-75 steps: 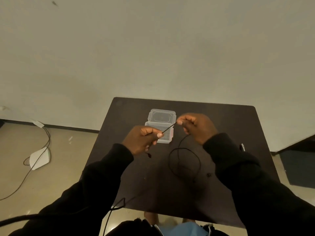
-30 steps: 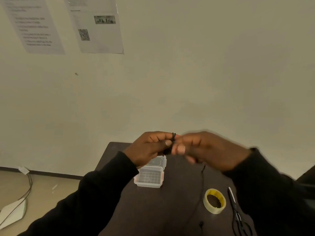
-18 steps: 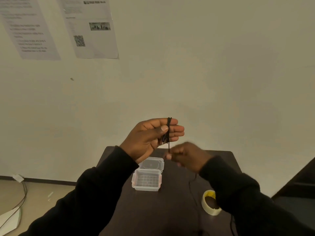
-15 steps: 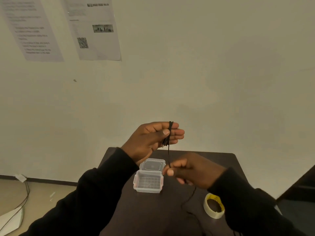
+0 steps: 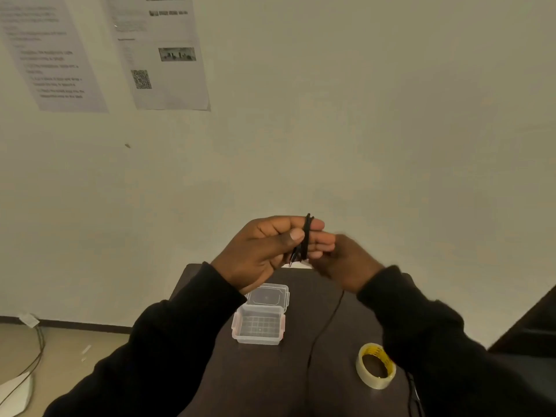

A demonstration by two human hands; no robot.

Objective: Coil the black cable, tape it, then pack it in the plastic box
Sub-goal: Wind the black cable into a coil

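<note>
Black cable [image 5: 307, 236] is mostly up in the air, looped in a few tight turns around the extended fingers of the left hand [image 5: 264, 251], with the thumb pressed against the strands to pin them. Right hand [image 5: 346, 263] sits just at 3 o'clock of the left, touching its fingertips; it's blurry, so can't tell if it's pinching the cable or just curled near it. A loose tail of the cable drops from under the right hand toward 6 o'clock and trails across the dark table [image 5: 270, 380].

Under the left hand, at about 6 o'clock from it, the clear plastic box [image 5: 258, 326] sits on the table with its lid flipped open at the far side, pinkish clips on the sides. Roll of clear tape [image 5: 374, 366] with a yellow core lies at 4 o'clock from the box, partly tucked behind the right sleeve. Some dark thing pokes out just beside the tape, too hidden to identify.

Two printed sheets [image 5: 105, 52] are stuck on the wall at 11 o'clock; one has a QR code and a small photo, but the text is too blurred to read.
</note>
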